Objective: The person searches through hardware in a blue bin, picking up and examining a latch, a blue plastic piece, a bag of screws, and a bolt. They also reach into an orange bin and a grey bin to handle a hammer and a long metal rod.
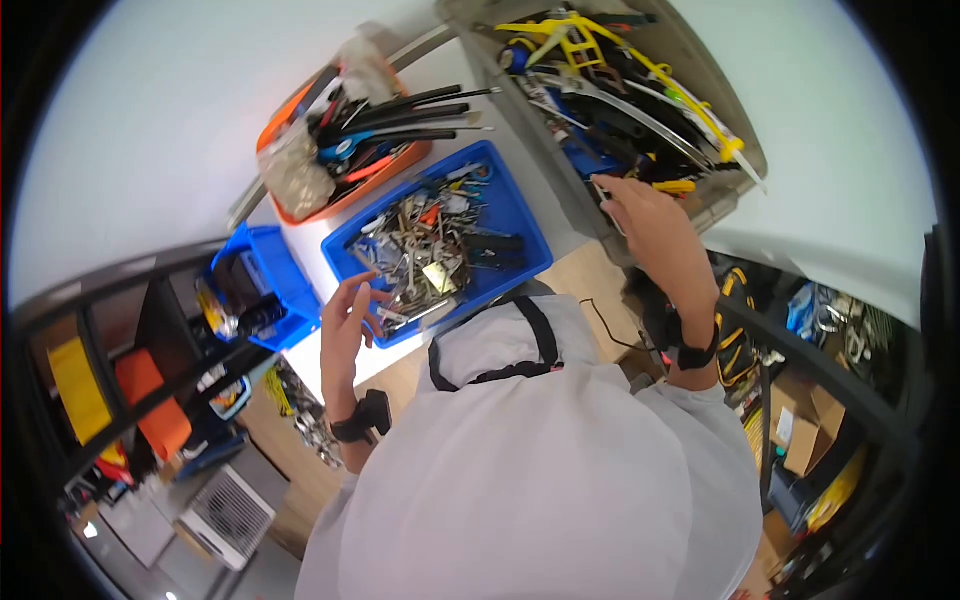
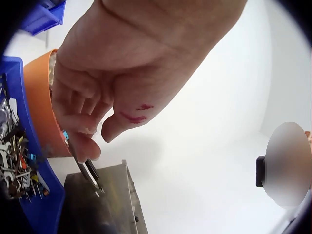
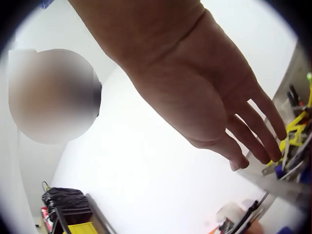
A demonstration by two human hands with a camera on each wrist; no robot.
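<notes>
In the head view my left hand (image 1: 348, 325) hovers at the near left edge of a blue bin (image 1: 530, 235), its fingers loosely bent. That bin is filled with loose metal pieces, wrenches (image 2: 6, 158) among them. Nothing shows in the fingers of the left hand (image 2: 112, 73) in the left wrist view. My right hand (image 1: 655, 235) is over the near rim of a large grey bin (image 1: 745, 165) of mixed tools and parts. Its fingers (image 3: 251, 124) are spread and nearly straight in the right wrist view, holding nothing visible.
An orange bin (image 1: 415, 155) with black-handled tools and a filled clear bag (image 1: 293, 170) stands behind the blue bin. A smaller blue bin (image 1: 290, 275) is at left. Dark shelf rails (image 1: 830, 355) run along the right, with a cardboard box (image 1: 805, 430) below.
</notes>
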